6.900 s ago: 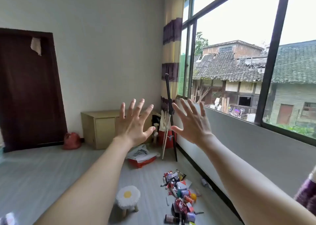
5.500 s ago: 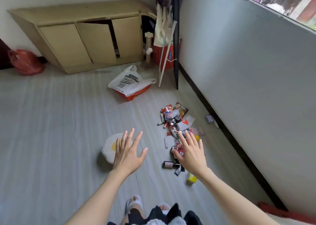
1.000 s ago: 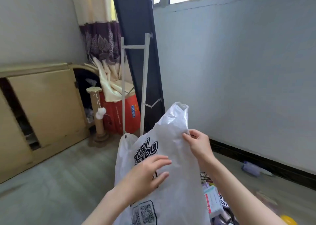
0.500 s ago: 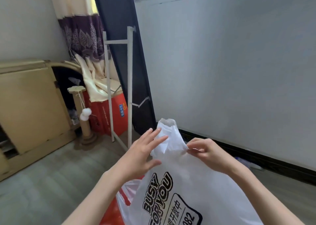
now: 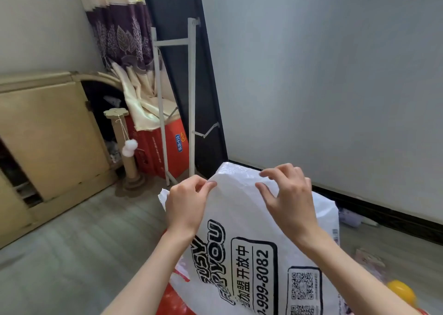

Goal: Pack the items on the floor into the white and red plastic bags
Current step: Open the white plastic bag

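A white plastic bag (image 5: 249, 247) with black print hangs upright in front of me and fills the lower middle of the view. My left hand (image 5: 188, 203) pinches its top edge on the left side. My right hand (image 5: 288, 196) lies at the top edge on the right, fingers curled over it and thumb on the front face. A bit of the red plastic bag (image 5: 171, 302) shows below the white one. Of the items on the floor, only a yellow piece (image 5: 401, 290) and a pale purple one (image 5: 350, 216) show at the right; the bag hides the others.
A wooden cabinet (image 5: 48, 135) stands at the left. Beside it are a scratching post (image 5: 124, 147) and a red box (image 5: 167, 147). A white metal rack (image 5: 191, 99) and a dark board (image 5: 182, 75) lean in the corner. The grey wall (image 5: 335, 87) runs along the right.
My hands have moved apart along the top edge of the white bag, and that edge is now spread wider between them. More of the printed front faces me.
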